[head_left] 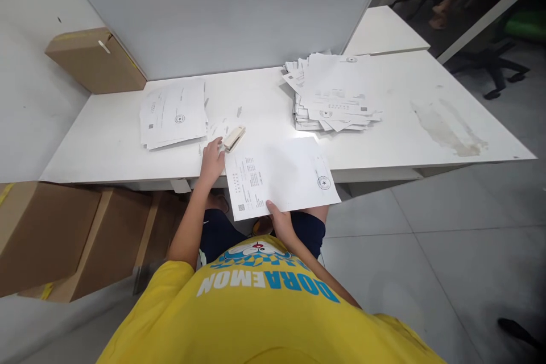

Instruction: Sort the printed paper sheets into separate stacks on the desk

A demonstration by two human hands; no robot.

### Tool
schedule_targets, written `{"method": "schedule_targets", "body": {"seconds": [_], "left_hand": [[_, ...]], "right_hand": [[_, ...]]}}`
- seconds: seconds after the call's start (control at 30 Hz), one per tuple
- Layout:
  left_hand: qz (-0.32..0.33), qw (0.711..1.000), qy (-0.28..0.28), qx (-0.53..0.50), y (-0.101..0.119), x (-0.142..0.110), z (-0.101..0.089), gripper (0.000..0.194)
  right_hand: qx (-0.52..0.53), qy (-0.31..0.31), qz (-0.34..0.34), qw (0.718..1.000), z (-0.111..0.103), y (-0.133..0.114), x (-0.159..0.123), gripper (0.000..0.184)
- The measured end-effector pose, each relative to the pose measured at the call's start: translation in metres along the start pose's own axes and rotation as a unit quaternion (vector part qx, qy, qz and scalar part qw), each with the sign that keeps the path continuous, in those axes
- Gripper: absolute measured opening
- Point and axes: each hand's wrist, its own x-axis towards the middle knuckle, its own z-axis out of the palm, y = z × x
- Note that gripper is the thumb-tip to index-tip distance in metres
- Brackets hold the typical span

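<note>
My right hand (280, 220) grips the near edge of a printed white sheet of paper (285, 176), thumb on top and the other fingers hidden below. The sheet overlaps the desk's front edge and has a round star stamp at its right end. My left hand (212, 160) is at the sheet's left end, fingers apart, beside a cream stapler (234, 139) lying on the desk. Whether the fingertips touch the stapler I cannot tell. Farther left lies a low stack of stamped papers (170, 114). A taller, uneven paper pile (336, 91) stands to the right.
The white desk (396, 108) has a brownish stain at its right and a grey panel (230, 11) behind it. A cardboard box (94, 62) stands in the back left corner. More cardboard boxes (46, 233) are at the lower left. Wheeled chairs (495, 68) are at the far right.
</note>
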Motion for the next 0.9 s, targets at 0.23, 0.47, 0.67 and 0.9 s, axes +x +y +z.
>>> {"method": "schedule_targets", "body": {"seconds": [0.23, 0.47, 0.67, 0.9], "left_hand": [[0.046, 0.998, -0.040, 0.032, 0.000, -0.003, 0.002, 0.047], [0.066, 0.995, -0.059, 0.048, 0.007, -0.008, -0.003, 0.043], [0.087, 0.994, -0.049, 0.042, 0.007, -0.013, -0.002, 0.048], [0.143, 0.979, -0.095, 0.106, 0.008, -0.015, 0.001, 0.052]], "right_hand": [[-0.015, -0.014, -0.008, 1.000, -0.001, 0.003, -0.004, 0.074], [-0.040, -0.010, -0.012, 0.999, 0.002, 0.002, -0.012, 0.071], [-0.041, 0.015, -0.043, 0.998, 0.003, -0.004, -0.007, 0.067], [-0.047, 0.015, -0.065, 0.997, -0.005, -0.028, 0.004, 0.061]]}}
